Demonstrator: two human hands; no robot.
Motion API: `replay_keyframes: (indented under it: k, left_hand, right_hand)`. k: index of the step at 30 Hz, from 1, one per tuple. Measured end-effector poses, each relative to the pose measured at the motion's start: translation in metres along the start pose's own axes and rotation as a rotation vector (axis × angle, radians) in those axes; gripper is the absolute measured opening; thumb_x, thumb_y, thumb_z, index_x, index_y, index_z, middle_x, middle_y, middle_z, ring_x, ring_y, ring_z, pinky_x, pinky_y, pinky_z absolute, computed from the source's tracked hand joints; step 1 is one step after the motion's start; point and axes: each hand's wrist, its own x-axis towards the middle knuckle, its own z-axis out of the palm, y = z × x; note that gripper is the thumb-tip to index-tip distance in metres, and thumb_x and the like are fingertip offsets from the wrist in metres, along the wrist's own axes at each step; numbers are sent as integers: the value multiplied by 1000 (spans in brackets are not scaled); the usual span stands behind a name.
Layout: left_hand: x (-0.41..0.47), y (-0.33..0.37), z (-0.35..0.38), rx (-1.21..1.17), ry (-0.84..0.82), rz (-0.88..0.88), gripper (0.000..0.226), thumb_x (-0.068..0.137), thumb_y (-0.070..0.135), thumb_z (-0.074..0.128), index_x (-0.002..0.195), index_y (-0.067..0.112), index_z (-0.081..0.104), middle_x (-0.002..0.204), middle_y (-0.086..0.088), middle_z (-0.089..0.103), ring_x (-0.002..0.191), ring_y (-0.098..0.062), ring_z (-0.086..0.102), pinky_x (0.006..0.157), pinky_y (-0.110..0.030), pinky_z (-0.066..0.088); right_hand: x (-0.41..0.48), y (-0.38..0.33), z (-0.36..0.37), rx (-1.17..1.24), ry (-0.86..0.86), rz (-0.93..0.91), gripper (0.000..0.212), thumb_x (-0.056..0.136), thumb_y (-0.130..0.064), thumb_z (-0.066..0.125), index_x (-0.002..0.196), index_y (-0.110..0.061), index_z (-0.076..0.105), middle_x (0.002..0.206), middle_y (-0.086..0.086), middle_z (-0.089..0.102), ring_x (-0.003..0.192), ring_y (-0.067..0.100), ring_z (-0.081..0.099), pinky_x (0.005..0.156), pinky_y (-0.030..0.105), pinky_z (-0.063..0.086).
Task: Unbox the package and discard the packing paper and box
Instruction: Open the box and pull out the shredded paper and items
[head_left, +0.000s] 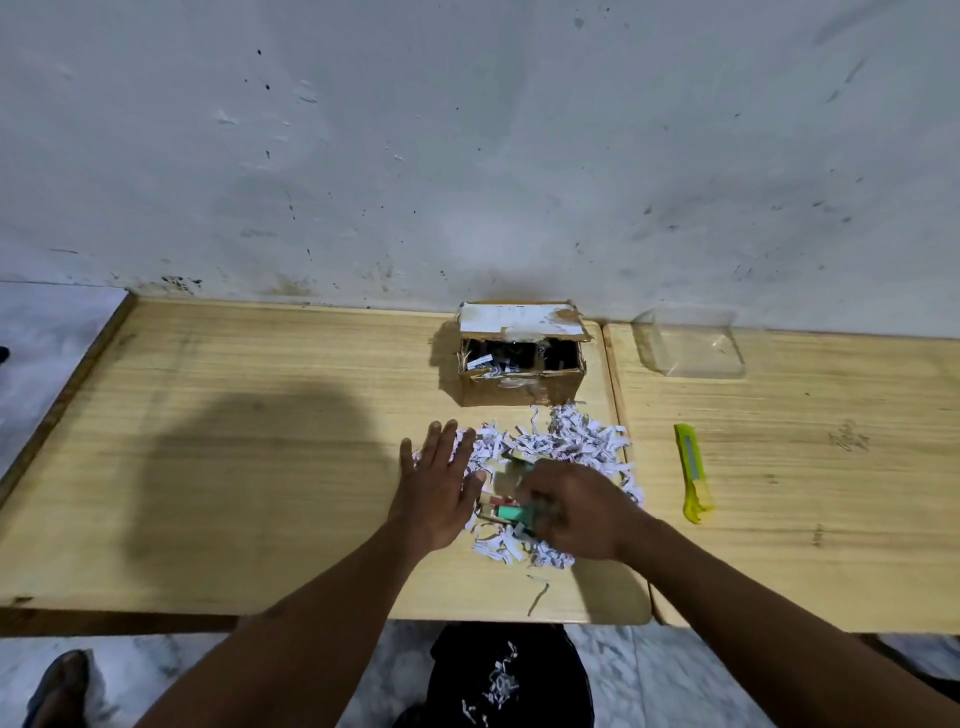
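**Hands in the shredded paper; no writing legible**

The cardboard box (521, 356) stands open at the table's (260, 467) far edge, shreds inside; its white label is torn and unreadable. Shredded packing paper (566, 441) is heaped nearer the front edge. The left hand (439, 488) lies flat, fingers spread, on the heap. The right hand (576, 512) curls around a teal-and-pink item (506, 512), blurred. A yellow-green utility knife (693, 473) lies to the right.

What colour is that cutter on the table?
Bright yellow-green cutter, seen in the head view.
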Motion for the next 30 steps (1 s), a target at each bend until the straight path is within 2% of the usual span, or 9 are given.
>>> replay_keyframes:
  k: [3, 7, 10, 13, 16, 20, 22, 26, 30]
  left_hand:
    - [-1, -1, 5, 19, 53, -5, 64, 101, 50, 12, 155, 20, 26, 164, -8, 21, 152, -29, 14, 117, -62, 14]
    - [-2, 0, 8, 48, 77, -29, 59, 102, 46, 17, 152, 20, 35, 161, -7, 29, 150, -29, 23, 115, -61, 21]
    - [-1, 2, 9, 69, 65, -54, 59, 102, 46, 15, 153, 22, 34, 162, -5, 26, 151, -27, 20, 116, -59, 19]
    - [0, 2, 8, 75, 43, -67, 63, 100, 47, 9, 154, 23, 30, 164, -3, 20, 152, -25, 14, 117, -58, 13]
    - [0, 2, 6, 91, 18, -62, 68, 97, 48, 3, 155, 22, 27, 165, -3, 16, 153, -25, 10, 117, -57, 12]
    - [0, 2, 4, 83, -6, -60, 86, 88, 61, -20, 157, 25, 17, 167, 0, 5, 153, -23, -1, 119, -55, 5]
    - [1, 3, 4, 78, 10, -62, 93, 84, 60, -28, 157, 25, 17, 167, 0, 5, 153, -22, -1, 119, -55, 5]
    - [0, 5, 4, 96, 10, -79, 86, 89, 59, -21, 157, 24, 19, 167, -1, 7, 153, -22, 0, 119, -55, 3]
    - [0, 6, 4, 119, -8, -95, 76, 91, 52, -10, 157, 25, 16, 167, 0, 3, 153, -22, -3, 119, -54, 2]
  right_hand:
    - [9, -13, 13, -138, -125, 71, 40, 73, -34, 70, 110, -19, 62, 105, 2, 62, 98, 23, 58, 75, 31, 48]
    - [21, -17, 15, -212, -184, 161, 39, 74, -34, 70, 109, -21, 56, 106, 4, 66, 96, 31, 63, 73, 33, 46]
    - [26, -17, 5, -184, -210, 175, 48, 75, -32, 77, 117, -22, 56, 110, 2, 69, 97, 28, 65, 71, 29, 43]
    - [28, -14, -11, -35, -219, 217, 56, 74, -28, 83, 125, -26, 58, 110, -1, 72, 98, 21, 66, 79, 29, 50]
    - [30, -2, -27, 25, -180, 221, 54, 71, -29, 84, 122, -28, 66, 108, -6, 74, 92, 12, 64, 80, 23, 48]
    - [32, 4, -47, 59, -115, 203, 39, 77, -20, 78, 114, -13, 70, 90, -6, 65, 88, 21, 61, 75, 24, 44]
    - [33, 6, -50, 79, -89, 219, 38, 83, -24, 71, 118, -11, 65, 102, 3, 59, 96, 26, 59, 83, 33, 48]
    - [36, 10, -44, 218, -67, 283, 28, 89, -21, 62, 115, -15, 50, 103, 4, 59, 92, 28, 58, 83, 45, 50]
    - [36, 8, -38, 236, 19, 277, 52, 82, -18, 76, 129, -23, 53, 98, -2, 64, 86, 17, 62, 76, 31, 50]
